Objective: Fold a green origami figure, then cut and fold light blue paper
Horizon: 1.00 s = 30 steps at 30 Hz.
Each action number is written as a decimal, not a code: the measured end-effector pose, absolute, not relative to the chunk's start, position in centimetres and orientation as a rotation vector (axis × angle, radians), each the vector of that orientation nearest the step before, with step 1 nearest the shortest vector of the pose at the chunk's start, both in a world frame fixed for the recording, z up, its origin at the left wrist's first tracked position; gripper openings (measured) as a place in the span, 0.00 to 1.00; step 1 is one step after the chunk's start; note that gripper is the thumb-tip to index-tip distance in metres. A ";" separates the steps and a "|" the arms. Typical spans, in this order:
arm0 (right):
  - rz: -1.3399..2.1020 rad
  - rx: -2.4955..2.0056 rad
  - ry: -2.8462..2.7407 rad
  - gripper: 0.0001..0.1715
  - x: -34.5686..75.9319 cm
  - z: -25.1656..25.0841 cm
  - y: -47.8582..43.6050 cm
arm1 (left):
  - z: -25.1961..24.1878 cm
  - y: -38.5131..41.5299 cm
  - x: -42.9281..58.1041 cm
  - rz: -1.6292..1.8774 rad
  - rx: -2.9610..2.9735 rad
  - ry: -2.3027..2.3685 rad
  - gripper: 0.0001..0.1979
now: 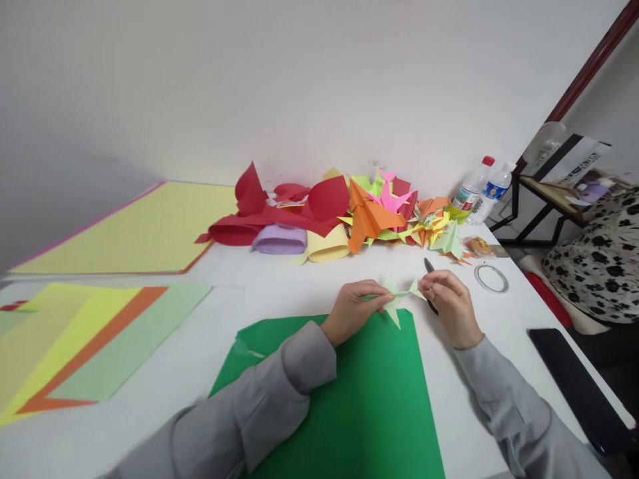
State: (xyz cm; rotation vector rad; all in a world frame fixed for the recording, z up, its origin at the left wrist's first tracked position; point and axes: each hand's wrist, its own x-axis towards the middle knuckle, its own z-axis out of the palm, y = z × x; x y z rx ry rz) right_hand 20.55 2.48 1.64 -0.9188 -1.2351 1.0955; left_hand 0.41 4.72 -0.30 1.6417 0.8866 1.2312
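A pale green folded paper plane (393, 307) is held above the far edge of a green paper sheet (369, 399). My left hand (352, 307) has its fingers closed on the body of the plane. With thumb and fingertips, my right hand (452, 303) pinches the plane's other end, on the right. A slim dark object (428, 265) shows behind my right fingers; its kind is partly hidden, and I cannot tell whether it touches the hand.
Beyond my hands lie red paper shapes (279, 213), an orange paper plane (369, 216) and several other folded papers. Coloured sheets (124, 359) spread at left. Two bottles (466, 193), a tape roll (491, 278) and a black flat object (574, 386) are at right.
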 end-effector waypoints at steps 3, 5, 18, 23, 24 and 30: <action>1.007 -1.004 -1.324 0.07 20.7 1.6 2.6 | -0.4 4.7 0.4 1.216 1.669 0.882 0.14; 0.990 -1.035 -1.376 0.07 20.6 1.7 2.6 | -0.4 4.6 0.4 1.216 1.685 0.877 0.14; 1.066 -1.184 -1.209 0.17 20.2 1.9 2.6 | -0.6 4.6 0.4 1.201 1.775 0.835 0.14; 1.047 -1.093 -1.178 0.18 20.4 1.7 2.7 | -0.3 4.5 0.3 1.214 1.786 0.846 0.13; 1.049 -1.086 -1.173 0.17 20.4 1.7 2.7 | -0.3 4.5 0.3 1.211 1.785 0.850 0.13; 1.072 -1.140 -1.208 0.16 20.2 1.9 2.5 | -0.7 4.6 0.4 1.221 1.801 0.823 0.12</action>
